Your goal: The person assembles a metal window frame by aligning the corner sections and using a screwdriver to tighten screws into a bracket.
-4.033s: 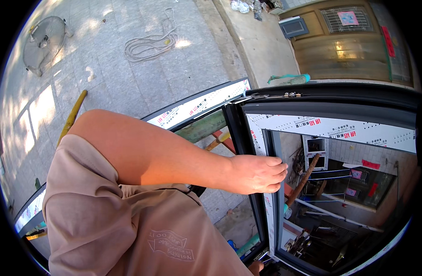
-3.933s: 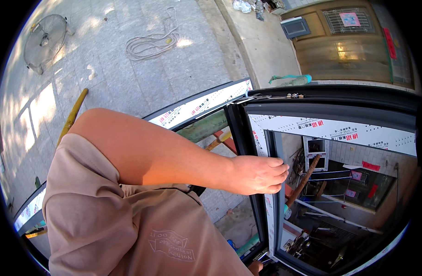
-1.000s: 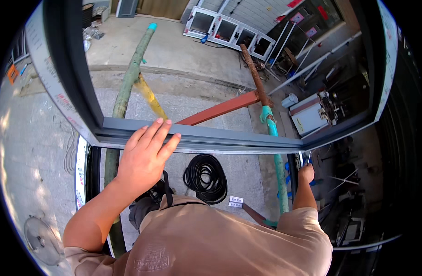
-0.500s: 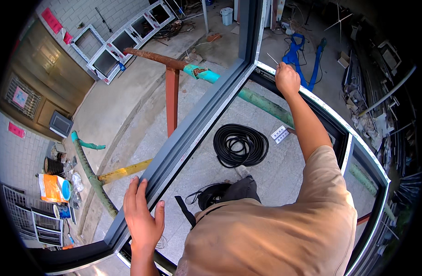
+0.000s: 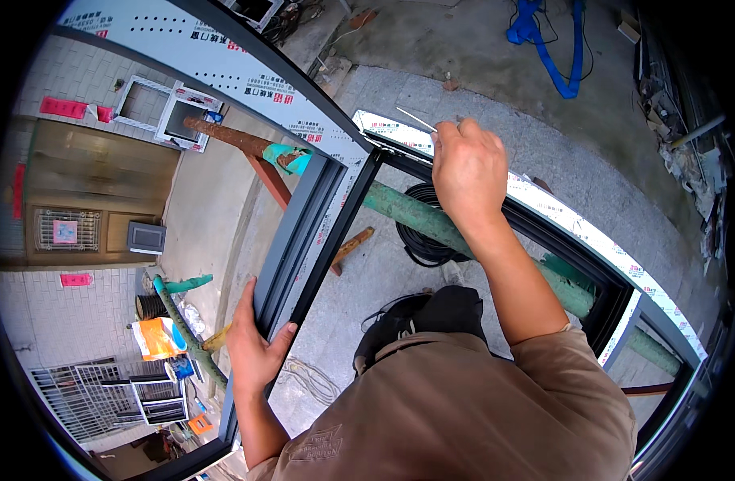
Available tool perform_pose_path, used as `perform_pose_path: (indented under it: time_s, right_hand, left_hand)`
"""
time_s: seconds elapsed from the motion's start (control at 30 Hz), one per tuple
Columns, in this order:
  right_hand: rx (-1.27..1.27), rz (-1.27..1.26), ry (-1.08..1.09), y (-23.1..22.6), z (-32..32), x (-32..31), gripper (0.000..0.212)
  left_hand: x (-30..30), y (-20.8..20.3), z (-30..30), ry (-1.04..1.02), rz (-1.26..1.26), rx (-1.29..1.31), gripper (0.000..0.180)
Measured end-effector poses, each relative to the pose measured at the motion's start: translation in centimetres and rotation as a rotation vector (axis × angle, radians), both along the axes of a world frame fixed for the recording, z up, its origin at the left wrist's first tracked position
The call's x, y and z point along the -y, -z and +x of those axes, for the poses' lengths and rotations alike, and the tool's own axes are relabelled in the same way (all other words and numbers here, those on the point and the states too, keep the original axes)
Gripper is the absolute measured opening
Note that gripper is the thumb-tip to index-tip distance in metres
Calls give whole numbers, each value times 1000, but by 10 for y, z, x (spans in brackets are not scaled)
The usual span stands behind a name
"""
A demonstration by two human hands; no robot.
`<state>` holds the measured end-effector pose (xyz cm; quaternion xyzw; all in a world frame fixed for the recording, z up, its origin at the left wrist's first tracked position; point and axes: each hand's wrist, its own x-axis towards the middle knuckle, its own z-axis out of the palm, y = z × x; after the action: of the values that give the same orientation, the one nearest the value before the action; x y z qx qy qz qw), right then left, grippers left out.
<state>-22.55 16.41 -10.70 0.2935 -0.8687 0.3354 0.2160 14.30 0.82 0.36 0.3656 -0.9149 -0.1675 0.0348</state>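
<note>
Sash (image 5: 295,248), standing open at left, has the left hand (image 5: 259,353) spread over its bar, thumb apart, seemingly to steady it. Rightward, the right hand (image 5: 470,172) closes round a thin rod (image 5: 416,119) above the outer frame (image 5: 560,210). The sash looks dark grey, faced with white printed film.

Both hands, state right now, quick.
Left hand: open, spread against the grey frame bar.
Right hand: closed, holding a thin pale rod.
</note>
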Motion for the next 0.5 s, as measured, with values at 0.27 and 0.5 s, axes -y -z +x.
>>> perform_pose_path:
  time_s: [0.27,0.5]
  right_hand:
    - [63,-24,-85,-6,-10,-4,7]
    - [156,21,-167,-11,-11,-10,24]
  left_hand:
    - [0,-1,-16,-34,64,-58,94]
    - [4,3,-13,-48,87,-49,92]
